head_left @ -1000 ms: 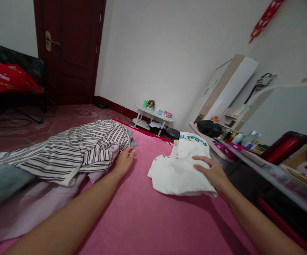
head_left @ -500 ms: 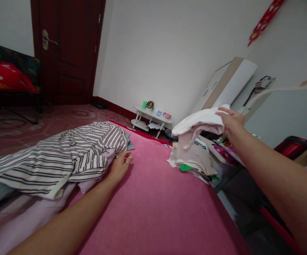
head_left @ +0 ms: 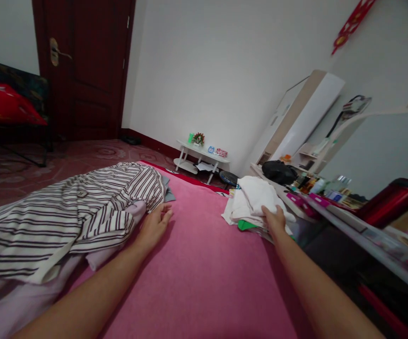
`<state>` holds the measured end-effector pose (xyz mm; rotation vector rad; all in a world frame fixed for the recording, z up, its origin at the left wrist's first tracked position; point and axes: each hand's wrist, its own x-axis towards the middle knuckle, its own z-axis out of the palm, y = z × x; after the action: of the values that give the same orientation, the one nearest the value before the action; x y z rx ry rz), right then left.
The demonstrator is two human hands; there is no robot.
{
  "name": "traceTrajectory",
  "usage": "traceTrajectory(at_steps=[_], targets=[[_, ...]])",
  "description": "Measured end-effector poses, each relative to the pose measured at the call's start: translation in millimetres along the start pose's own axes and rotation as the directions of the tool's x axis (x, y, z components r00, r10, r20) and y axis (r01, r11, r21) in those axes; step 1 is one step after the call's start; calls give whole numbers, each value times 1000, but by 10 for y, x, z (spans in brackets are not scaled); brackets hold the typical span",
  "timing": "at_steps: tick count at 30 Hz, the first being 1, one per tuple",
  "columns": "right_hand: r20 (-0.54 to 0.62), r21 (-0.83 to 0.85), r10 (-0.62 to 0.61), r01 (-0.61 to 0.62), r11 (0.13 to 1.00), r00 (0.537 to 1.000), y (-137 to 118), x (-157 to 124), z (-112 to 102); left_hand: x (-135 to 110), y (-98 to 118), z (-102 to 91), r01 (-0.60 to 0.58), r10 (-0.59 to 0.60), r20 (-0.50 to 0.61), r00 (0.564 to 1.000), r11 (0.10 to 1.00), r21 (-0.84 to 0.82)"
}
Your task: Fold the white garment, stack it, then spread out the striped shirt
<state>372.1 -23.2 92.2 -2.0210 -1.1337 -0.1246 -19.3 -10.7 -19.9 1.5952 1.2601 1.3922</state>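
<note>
My right hand [head_left: 275,220] lies on a folded white garment [head_left: 257,195] that tops a small stack of folded clothes [head_left: 248,220] at the right edge of the pink bed [head_left: 204,278]; its fingers press the cloth. A green piece shows at the stack's bottom. My left hand [head_left: 153,227] rests flat on the pink cover, fingers loosely apart, touching the edge of a pile of unfolded clothes. A brown-and-white striped shirt [head_left: 84,207] lies on top of that pile, with a pale lilac garment [head_left: 115,240] under it.
A dark red door [head_left: 84,66] stands at the back left. A low white table [head_left: 202,155] with small items is by the far wall. To the right runs a cluttered dresser shelf [head_left: 317,195] with bottles, a black bag [head_left: 278,172] and a red container [head_left: 387,200].
My right hand lifted the folded white garment off the bed, carried it right and up, then set it down on the stack. My left hand stayed by the striped shirt.
</note>
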Motion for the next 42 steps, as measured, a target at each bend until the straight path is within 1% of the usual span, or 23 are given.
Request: traceTrajectory(at_steps=[2,4,7,9,12,13,15,16,17,18,19,21,23,25,28,29,31,33,34,36,38,40,42], targets=[[17,-67,36,-35,997,999,51,70,-44,-4,7,0,-2,2,6,1000,1000,2],[66,-241,36,-19,970,997,75,108,-117,-6,9,0,1,-1,13,1000,1000,6],[163,-560,-55,138,817,985,102,49,-214,-7,-5,3,6,-7,28,1000,1000,21],[169,-670,-189,253,698,967,117,-24,-251,-5,-21,6,-7,6,31,999,999,36],[144,-731,-405,373,572,903,114,-54,-272,-5,-28,9,-32,30,28,999,998,61],[173,-725,-460,429,539,871,98,-29,-275,-6,-23,8,-36,35,23,999,997,67],[296,-675,-485,539,503,823,35,72,-283,-11,-6,5,-43,43,10,999,996,76],[358,-647,-463,573,503,811,-12,139,-289,-13,3,3,-47,47,3,999,996,78],[390,-632,-422,571,524,818,-67,210,-295,-16,10,2,-48,49,-1,999,996,78],[379,-635,-372,531,561,847,-126,278,-300,-17,14,1,-47,47,1,999,996,77],[326,-648,-326,460,607,888,-184,337,-299,-18,15,1,-43,43,8,999,996,73],[155,-665,-256,292,688,954,-280,401,-270,-15,9,3,-34,32,31,999,998,60],[53,-646,-213,196,738,976,-325,370,-196,-9,-6,9,-31,29,42,999,998,51],[119,-626,-246,265,734,962,-318,253,-90,-3,-23,16,-37,35,33,999,998,51],[279,-571,-394,481,665,876,-267,39,54,1,-42,24,-30,29,30,999,999,42],[277,-560,-439,515,649,855,-247,-11,85,1,-47,26,-26,25,38,999,999,34],[173,-560,-488,493,666,856,-196,-60,122,3,-57,27,-20,19,59,998,1000,21],[92,-553,-413,391,735,906,-107,-49,138,7,-67,25,-17,15,77,997,999,29],[94,-545,-338,333,770,936,-45,-27,142,9,-71,24,-14,11,84,996,999,41],[183,-534,-163,237,812,970,92,32,140,13,-77,19,-10,3,97,995,997,76],[301,-525,-54,212,824,952,197,97,115,14,-79,15,-16,3,104,995,993,116],[382,-513,-7,219,830,924,221,131,69,14,-78,11,-28,11,114,993,988,150],[337,-530,50,146,836,940,162,83,29,10,-72,7,-42,21,116,993,983,181]])
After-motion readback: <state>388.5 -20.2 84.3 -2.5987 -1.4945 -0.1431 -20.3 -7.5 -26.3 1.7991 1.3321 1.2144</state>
